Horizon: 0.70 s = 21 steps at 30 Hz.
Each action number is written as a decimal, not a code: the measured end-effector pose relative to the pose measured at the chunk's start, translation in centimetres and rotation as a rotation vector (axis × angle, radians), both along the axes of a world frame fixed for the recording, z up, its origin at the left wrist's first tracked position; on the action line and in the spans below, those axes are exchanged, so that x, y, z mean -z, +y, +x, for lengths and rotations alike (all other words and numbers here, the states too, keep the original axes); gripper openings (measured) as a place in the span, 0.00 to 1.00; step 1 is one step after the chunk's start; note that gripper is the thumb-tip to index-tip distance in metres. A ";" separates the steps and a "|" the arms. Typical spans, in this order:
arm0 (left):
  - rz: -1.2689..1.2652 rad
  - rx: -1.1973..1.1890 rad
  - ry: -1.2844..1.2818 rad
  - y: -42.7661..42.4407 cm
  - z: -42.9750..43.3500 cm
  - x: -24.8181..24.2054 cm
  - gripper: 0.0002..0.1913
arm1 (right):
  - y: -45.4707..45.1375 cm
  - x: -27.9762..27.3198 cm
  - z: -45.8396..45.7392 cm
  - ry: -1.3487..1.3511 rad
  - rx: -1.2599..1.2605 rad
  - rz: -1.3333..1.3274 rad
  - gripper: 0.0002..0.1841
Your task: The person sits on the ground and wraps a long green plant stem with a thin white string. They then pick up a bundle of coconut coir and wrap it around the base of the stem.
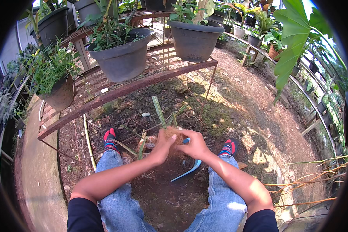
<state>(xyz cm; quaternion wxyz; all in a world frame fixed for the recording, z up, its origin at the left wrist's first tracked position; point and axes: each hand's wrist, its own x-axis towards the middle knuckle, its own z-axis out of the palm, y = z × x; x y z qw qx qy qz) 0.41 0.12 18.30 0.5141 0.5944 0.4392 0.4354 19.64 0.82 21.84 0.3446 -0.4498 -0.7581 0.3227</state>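
Between my knees, my left hand (161, 147) grips a clump of brown coconut fibre (171, 134). A stiff, pale-edged green leaf (159, 112), like a snake plant's, rises out of the clump, with smaller leaves beside it. My right hand (193, 144) pinches the fibre from the other side with thumb and fingers. The base of the plant is hidden inside the fibre. Behind and below my right hand lies a blue curved strip (188, 171) on the soil, partly covered. Just left of the hands, wrapped clumps (150, 141) and another green leaf (141, 148) rest on the ground.
A rusty metal rack (127, 97) stands ahead, bearing grey pots (120, 63) of plants. More potted plants line a curved bench (266, 53) at the right. A large leaf (291, 43) hangs at the upper right. Thin roots (310, 177) reach in from the right. A concrete strip (39, 174) runs at left.
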 end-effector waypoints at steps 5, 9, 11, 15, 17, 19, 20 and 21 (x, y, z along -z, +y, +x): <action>0.212 0.247 -0.001 1.3 -2.5 -2.9 0.28 | 1.3 1.3 1.9 0.483 -0.068 -0.314 0.20; 0.485 0.161 0.085 1.8 -3.0 -1.6 0.22 | 0.6 1.3 0.7 0.560 -0.073 -0.530 0.16; 0.341 0.156 -0.106 1.3 -1.9 -1.2 0.20 | 0.5 1.6 0.4 0.581 -0.025 -0.560 0.15; 0.083 0.111 -0.211 1.0 -1.2 -1.2 0.16 | -0.1 1.6 -0.6 0.628 0.071 -0.566 0.14; 0.070 0.099 -0.172 1.7 -1.5 -1.0 0.16 | -0.2 1.8 -0.9 0.641 0.089 -0.554 0.19; 0.067 0.039 -0.185 2.4 -2.1 -0.3 0.15 | -0.5 1.2 -1.7 0.648 0.103 -0.535 0.23; 0.066 0.008 -0.192 2.8 -2.3 0.1 0.15 | -0.6 0.8 -1.9 0.648 0.114 -0.517 0.26; 0.078 -0.022 -0.186 3.1 -2.4 0.2 0.15 | -0.7 0.3 -2.0 0.647 0.126 -0.496 0.28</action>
